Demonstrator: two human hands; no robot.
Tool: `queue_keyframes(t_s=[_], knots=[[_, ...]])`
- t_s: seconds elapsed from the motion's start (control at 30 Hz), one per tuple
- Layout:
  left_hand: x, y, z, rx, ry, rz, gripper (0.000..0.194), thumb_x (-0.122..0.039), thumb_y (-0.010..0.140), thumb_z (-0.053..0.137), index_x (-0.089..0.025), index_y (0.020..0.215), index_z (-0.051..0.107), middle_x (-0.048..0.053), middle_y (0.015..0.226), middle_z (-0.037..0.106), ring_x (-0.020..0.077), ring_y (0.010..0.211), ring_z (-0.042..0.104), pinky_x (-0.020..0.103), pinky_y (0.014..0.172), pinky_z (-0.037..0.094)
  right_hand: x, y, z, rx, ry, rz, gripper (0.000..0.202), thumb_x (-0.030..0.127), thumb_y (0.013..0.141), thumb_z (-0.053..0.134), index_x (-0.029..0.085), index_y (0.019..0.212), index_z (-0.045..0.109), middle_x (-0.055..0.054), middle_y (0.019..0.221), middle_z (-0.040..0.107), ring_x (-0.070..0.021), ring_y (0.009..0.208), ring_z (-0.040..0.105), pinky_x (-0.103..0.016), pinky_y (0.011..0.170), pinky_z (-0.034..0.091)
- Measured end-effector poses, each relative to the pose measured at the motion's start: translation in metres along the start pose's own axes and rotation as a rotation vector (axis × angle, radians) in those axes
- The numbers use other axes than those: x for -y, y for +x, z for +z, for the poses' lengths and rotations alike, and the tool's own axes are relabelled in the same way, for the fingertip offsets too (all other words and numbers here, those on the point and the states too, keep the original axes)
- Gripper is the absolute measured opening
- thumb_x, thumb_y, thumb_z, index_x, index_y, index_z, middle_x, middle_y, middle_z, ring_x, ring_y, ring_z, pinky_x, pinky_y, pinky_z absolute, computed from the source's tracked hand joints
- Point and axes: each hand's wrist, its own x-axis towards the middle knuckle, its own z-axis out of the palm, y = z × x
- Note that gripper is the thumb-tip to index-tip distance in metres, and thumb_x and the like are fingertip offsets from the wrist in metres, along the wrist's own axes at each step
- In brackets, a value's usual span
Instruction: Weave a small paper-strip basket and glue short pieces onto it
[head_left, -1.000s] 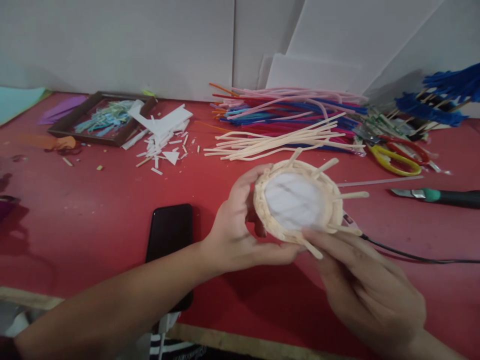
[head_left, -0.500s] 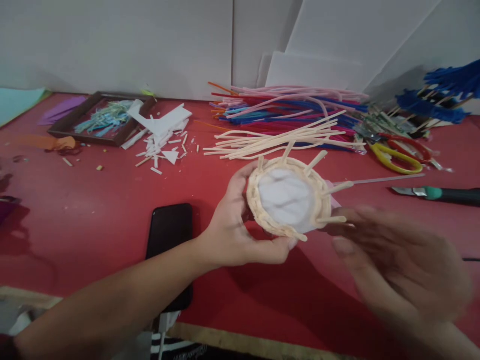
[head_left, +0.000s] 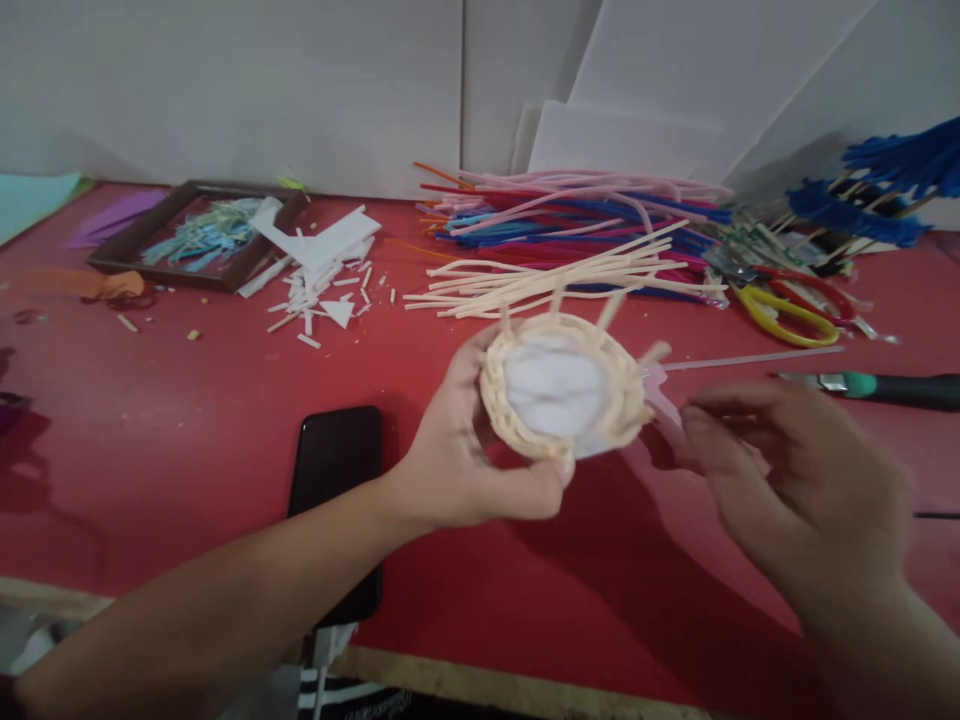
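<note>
Basket (head_left: 491,395) | left hand (head_left: 480,450) gripping rim; right hand (head_left: 810,480) near

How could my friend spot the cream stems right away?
On the red table, find the colourful heap by the wall. The cream stems lie along its near side, just beyond the woven ring. All are pale, while the heap mixes pink, blue and orange.

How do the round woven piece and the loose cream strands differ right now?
The woven piece curls around a white centre; the strands run long and loose. The woven piece is held in the left hand; the strands lie piled beyond it. Both are cream-coloured.
</note>
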Motion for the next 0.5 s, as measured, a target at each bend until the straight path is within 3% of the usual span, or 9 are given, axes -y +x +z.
queue_keyframes(t_s=[0.1, 0.2, 0.3, 0.4, 0.5], knots=[[-0.004, 0.010, -0.002, -0.087, -0.102, -0.048, 0.072, -0.016, 0.050, 0.085, -0.025, 0.116, 0.058, 0.005, 0.108, 0.073, 0.0240, 0.101, 0.070, 0.031, 0.076, 0.061, -0.016, 0.020, 0.006, 0.136, -0.218, 0.120, 0.052, 0.070, 0.077, 0.060, 0.021, 0.094, 0.064, -0.010, 0.083, 0.071, -0.0249, 0.065, 0.066, -0.039, 0.055, 0.051], [-0.007, 0.019, -0.005, -0.183, -0.181, -0.104, 0.054, -0.017, 0.052, 0.084, -0.024, 0.099, 0.060, 0.001, 0.098, 0.073, 0.0156, 0.082, 0.067, 0.023, 0.058, 0.056, -0.034, 0.029, 0.009, 0.260, -0.211, 0.155, 0.065, 0.082, 0.068, 0.060, 0.020, 0.091, 0.063, -0.009, 0.075, 0.070, -0.0249, 0.061, 0.065, -0.036, 0.051, 0.048], [-0.009, 0.022, -0.007, -0.246, -0.204, -0.158, 0.045, -0.018, 0.052, 0.084, -0.023, 0.089, 0.059, -0.002, 0.088, 0.071, 0.0095, 0.065, 0.059, 0.020, 0.050, 0.051, -0.044, 0.028, 0.007, 0.348, -0.180, 0.073, 0.061, 0.077, 0.070, 0.062, 0.022, 0.094, 0.063, -0.006, 0.071, 0.069, -0.0224, 0.057, 0.063, -0.033, 0.049, 0.046], [-0.011, 0.022, -0.007, -0.235, -0.214, -0.141, 0.049, -0.016, 0.048, 0.085, -0.023, 0.090, 0.060, -0.004, 0.084, 0.069, 0.0076, 0.061, 0.055, 0.020, 0.050, 0.050, -0.045, 0.026, 0.002, 0.396, -0.211, -0.018, 0.042, 0.064, 0.076, 0.061, 0.024, 0.088, 0.063, -0.004, 0.065, 0.067, -0.0213, 0.051, 0.062, -0.032, 0.047, 0.044], [-0.012, 0.021, -0.006, -0.220, -0.218, -0.135, 0.054, -0.016, 0.049, 0.084, -0.024, 0.098, 0.062, -0.005, 0.079, 0.067, 0.0074, 0.059, 0.054, 0.020, 0.050, 0.050, -0.046, 0.028, -0.003, 0.339, -0.288, -0.005, 0.025, 0.051, 0.076, 0.058, 0.027, 0.080, 0.059, -0.003, 0.058, 0.064, -0.0227, 0.048, 0.061, -0.033, 0.045, 0.042]])
